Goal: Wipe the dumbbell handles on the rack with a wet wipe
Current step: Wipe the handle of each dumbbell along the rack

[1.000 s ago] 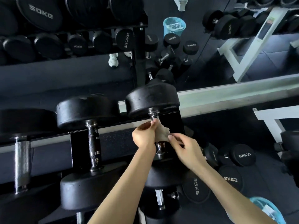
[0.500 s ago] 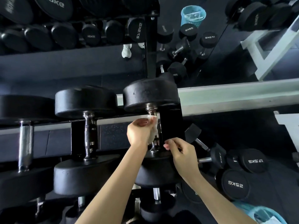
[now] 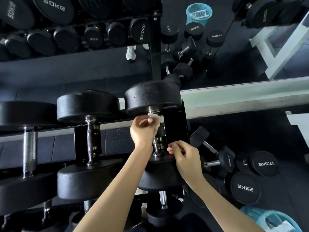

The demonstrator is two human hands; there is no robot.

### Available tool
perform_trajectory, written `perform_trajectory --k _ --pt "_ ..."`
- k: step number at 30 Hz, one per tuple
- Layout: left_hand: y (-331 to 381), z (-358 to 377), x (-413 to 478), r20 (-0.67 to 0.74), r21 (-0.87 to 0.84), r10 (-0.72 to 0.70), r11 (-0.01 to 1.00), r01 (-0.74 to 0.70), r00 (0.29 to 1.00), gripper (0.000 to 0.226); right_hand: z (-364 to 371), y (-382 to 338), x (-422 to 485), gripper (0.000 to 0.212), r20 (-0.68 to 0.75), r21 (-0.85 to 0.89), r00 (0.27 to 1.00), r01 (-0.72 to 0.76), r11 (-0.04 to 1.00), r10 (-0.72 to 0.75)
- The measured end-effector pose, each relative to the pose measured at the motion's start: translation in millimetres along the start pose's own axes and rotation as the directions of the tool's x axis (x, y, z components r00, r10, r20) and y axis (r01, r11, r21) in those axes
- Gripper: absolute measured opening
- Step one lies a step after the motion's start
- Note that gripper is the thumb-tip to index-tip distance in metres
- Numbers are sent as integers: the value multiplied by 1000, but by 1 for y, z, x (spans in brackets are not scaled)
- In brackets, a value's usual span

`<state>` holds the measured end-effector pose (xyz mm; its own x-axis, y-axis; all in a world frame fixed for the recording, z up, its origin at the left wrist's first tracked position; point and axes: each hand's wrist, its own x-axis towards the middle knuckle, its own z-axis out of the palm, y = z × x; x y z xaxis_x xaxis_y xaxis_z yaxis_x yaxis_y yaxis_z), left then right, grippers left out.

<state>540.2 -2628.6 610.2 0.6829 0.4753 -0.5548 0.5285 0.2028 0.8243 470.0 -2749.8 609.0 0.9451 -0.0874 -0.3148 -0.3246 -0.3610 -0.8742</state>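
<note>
Three black dumbbells lie across the rack (image 3: 117,126), handles pointing toward me. My left hand (image 3: 142,129) grips a white wet wipe (image 3: 154,118) wrapped round the far end of the rightmost dumbbell's chrome handle (image 3: 158,144), just under its far weight head (image 3: 152,97). My right hand (image 3: 182,154) hovers with curled fingers by the near end of that handle, beside the near weight head (image 3: 158,174); I see nothing held in it. The middle dumbbell's dark handle (image 3: 92,141) and the left dumbbell's chrome handle (image 3: 29,149) are bare.
A mirror behind the rack reflects more dumbbells and a blue basket (image 3: 199,13). Loose dumbbells marked 17.5KG (image 3: 262,163) and 25KG (image 3: 245,188) lie on the floor at right. A blue basket with a plastic bag (image 3: 270,220) stands at lower right. White bench frame (image 3: 299,121) at right.
My left hand has slid the wipe up the handle toward the far weight head. My right hand let go of the wipe and dropped to the handle's near end.
</note>
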Motion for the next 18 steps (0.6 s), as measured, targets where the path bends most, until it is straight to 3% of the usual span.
perform_trajectory --k 2,4,12,15,18 --pt "-2 0 0 -19 -51 -24 998 23 1000 10 0 -1 0 21 -5 -8 1000 7 1000 -7" --pt "-4 1 0 -42 -18 -28 999 27 999 20 0 -2 0 23 -12 -15 1000 18 1000 -18" --pt "0 9 11 -134 -19 -48 999 46 990 17 1 -1 -2 22 -35 -9 999 7 1000 -7" --pt "1 4 19 -2 -81 -155 985 155 988 15 3 -1 -3 24 -59 -6 998 -2 1000 1" --pt "5 -7 30 151 -202 -338 909 364 929 24 3 -3 -4 24 -76 -22 997 9 1000 -10"
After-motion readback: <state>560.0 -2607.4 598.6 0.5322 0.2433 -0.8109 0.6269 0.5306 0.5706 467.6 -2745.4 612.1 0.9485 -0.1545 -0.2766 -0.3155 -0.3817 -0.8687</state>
